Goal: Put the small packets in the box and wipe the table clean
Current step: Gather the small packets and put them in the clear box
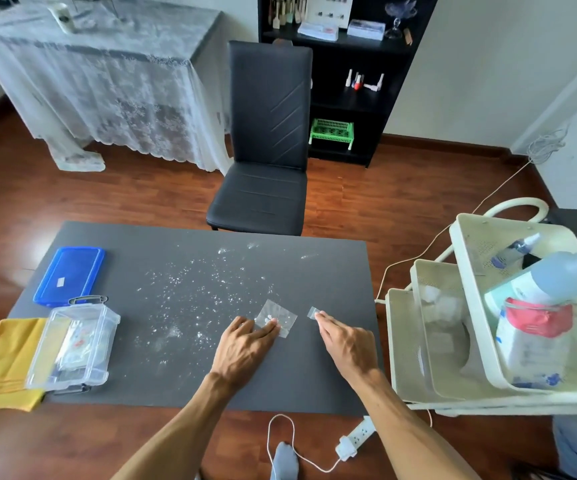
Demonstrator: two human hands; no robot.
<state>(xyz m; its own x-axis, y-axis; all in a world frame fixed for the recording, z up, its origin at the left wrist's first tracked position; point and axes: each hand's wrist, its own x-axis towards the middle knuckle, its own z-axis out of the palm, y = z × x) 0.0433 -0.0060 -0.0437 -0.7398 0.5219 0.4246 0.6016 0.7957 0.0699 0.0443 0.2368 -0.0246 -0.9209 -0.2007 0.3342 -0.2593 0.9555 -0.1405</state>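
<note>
Two small clear packets lie on the dark grey table [190, 382]. My left hand [245, 344] rests flat with its fingertips on the near edge of the larger packet [277, 315]. The fingertips of my right hand [344, 342] touch the smaller packet [313, 312]; neither packet is lifted. A clear plastic box [72, 344] stands open at the table's left with packets inside, its blue lid [69, 274] lying behind it. A folded yellow cloth [4, 362] lies partly under the box. White specks [190, 289] are scattered across the table's middle.
A cream tiered cart [453, 344] with bottles stands right against the table's right side. A black chair [266, 140] faces the far edge. A white power strip [356, 438] and cord lie on the wooden floor near my foot.
</note>
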